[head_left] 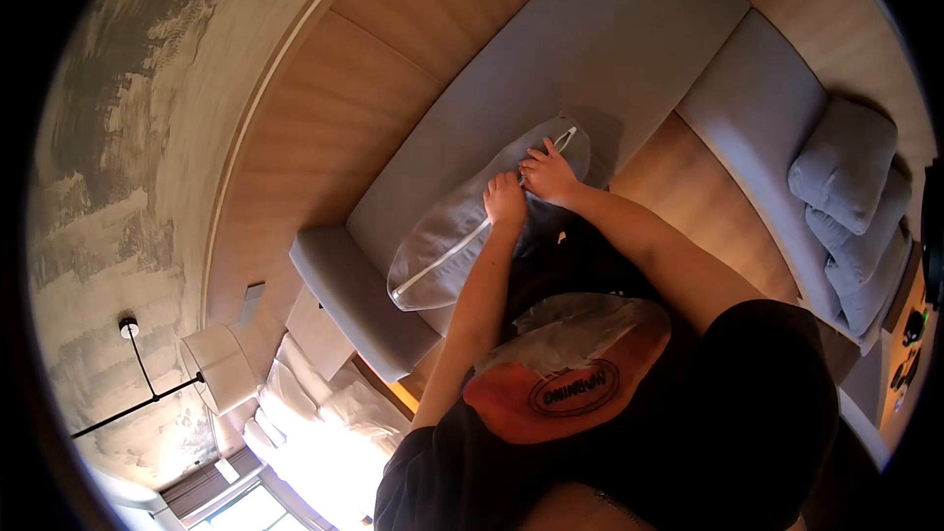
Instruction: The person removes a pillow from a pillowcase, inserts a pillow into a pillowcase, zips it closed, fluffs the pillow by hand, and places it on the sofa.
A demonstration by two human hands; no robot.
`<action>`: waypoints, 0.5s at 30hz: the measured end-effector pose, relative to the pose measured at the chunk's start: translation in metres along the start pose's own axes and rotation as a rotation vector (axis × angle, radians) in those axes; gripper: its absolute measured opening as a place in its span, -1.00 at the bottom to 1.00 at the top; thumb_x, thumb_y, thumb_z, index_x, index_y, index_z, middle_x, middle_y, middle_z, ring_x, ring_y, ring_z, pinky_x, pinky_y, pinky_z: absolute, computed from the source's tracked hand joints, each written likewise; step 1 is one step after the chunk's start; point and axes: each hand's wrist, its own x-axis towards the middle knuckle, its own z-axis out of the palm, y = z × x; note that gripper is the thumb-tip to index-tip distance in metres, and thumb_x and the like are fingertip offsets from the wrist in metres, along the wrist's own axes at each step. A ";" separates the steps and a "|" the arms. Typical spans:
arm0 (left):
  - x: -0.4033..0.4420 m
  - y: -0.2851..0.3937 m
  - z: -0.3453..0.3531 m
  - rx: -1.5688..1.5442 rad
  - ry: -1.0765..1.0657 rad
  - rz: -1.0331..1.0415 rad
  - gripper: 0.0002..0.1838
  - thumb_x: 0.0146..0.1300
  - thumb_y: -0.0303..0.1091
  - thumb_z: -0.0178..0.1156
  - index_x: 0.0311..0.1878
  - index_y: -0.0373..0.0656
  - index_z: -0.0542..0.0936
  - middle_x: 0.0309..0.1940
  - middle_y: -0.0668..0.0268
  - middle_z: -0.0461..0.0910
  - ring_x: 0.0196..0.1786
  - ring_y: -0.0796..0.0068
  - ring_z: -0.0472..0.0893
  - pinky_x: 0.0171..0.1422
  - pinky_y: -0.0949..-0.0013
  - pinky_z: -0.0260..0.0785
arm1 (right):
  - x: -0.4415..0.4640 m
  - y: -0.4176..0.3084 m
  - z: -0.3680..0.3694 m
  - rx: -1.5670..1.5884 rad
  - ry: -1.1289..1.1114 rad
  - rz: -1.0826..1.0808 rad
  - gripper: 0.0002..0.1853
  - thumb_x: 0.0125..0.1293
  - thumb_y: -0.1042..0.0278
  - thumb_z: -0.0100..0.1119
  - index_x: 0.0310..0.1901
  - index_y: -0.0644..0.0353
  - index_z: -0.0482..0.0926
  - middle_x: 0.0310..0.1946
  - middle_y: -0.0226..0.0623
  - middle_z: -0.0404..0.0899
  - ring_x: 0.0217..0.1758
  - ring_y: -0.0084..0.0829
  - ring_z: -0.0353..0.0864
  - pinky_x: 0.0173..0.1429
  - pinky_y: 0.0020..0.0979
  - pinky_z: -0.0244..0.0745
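Observation:
A translucent grey bag (442,244) with a pale zip strip along its length lies on the grey sofa seat (590,29). My left hand (505,199) is closed on the bag's zip edge near the middle. Just right of it, almost touching, my right hand (551,173) has its fingers bent over the same edge, pinching it. Beyond my right hand the strip parts into a narrow loop at the bag's upper end. What is inside the bag cannot be made out.
Grey cushions (844,165) are piled on another sofa section at the right. The sofa's armrest (359,305) stands at the left of the bag. Farther lower left are a bed with white bedding (315,423), a lamp shade (218,370) and a bright window.

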 end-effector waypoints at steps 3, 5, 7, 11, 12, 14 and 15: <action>0.000 0.000 -0.004 -0.008 -0.024 -0.009 -0.79 0.01 -0.30 0.18 -0.29 -0.09 0.41 -0.27 0.30 0.46 -0.10 0.27 0.48 -0.11 0.20 0.35 | -0.001 0.003 0.000 -0.006 0.018 0.008 -0.71 0.10 0.15 0.06 -0.23 0.11 0.64 -0.11 -0.50 0.57 0.19 -0.38 0.35 0.40 0.05 -0.15; 0.000 -0.001 -0.001 -0.022 -0.027 -0.009 -0.78 -0.01 -0.30 0.19 -0.29 -0.10 0.41 -0.27 0.29 0.46 -0.10 0.26 0.47 -0.11 0.19 0.35 | -0.001 0.006 -0.001 -0.011 0.012 0.028 -0.71 0.10 0.18 0.05 -0.23 0.11 0.64 -0.10 -0.50 0.57 0.20 -0.38 0.35 0.41 0.04 -0.18; 0.000 -0.001 -0.002 -0.025 -0.036 -0.014 -0.77 -0.01 -0.30 0.19 -0.29 -0.10 0.41 -0.26 0.28 0.46 -0.10 0.25 0.47 -0.10 0.18 0.35 | -0.003 0.008 0.001 -0.013 0.024 0.044 -0.71 0.11 0.19 0.04 -0.22 0.11 0.64 -0.08 -0.51 0.56 0.21 -0.38 0.33 0.42 0.03 -0.21; 0.003 -0.004 0.006 -0.008 -0.055 -0.009 -0.75 -0.01 -0.29 0.22 -0.29 -0.11 0.41 -0.26 0.27 0.46 -0.09 0.24 0.47 -0.10 0.17 0.35 | -0.004 0.012 0.006 -0.024 0.065 0.059 -0.71 0.12 0.19 0.03 -0.20 0.10 0.64 -0.06 -0.53 0.55 0.24 -0.39 0.29 0.43 0.04 -0.24; 0.004 -0.004 0.003 -0.011 -0.058 -0.001 -0.74 -0.01 -0.28 0.23 -0.28 -0.11 0.40 -0.27 0.27 0.46 -0.09 0.24 0.47 -0.10 0.17 0.35 | -0.004 0.011 0.005 -0.028 0.061 0.069 -0.71 0.13 0.19 0.03 -0.20 0.10 0.64 -0.06 -0.53 0.55 0.25 -0.39 0.29 0.43 0.04 -0.24; 0.003 -0.002 -0.004 -0.017 -0.064 0.017 -0.72 -0.01 -0.26 0.25 -0.28 -0.11 0.40 -0.27 0.27 0.47 -0.09 0.24 0.47 -0.11 0.16 0.35 | -0.006 0.009 0.002 -0.038 0.053 0.092 -0.71 0.13 0.19 0.03 -0.19 0.09 0.64 -0.05 -0.54 0.54 0.25 -0.40 0.27 0.42 0.05 -0.24; 0.003 -0.003 -0.004 -0.017 -0.062 0.025 -0.71 -0.02 -0.25 0.25 -0.28 -0.11 0.40 -0.27 0.27 0.47 -0.09 0.24 0.47 -0.11 0.16 0.35 | -0.007 0.009 0.001 -0.039 0.057 0.106 -0.71 0.13 0.19 0.03 -0.19 0.08 0.64 -0.05 -0.55 0.54 0.25 -0.40 0.28 0.42 0.06 -0.24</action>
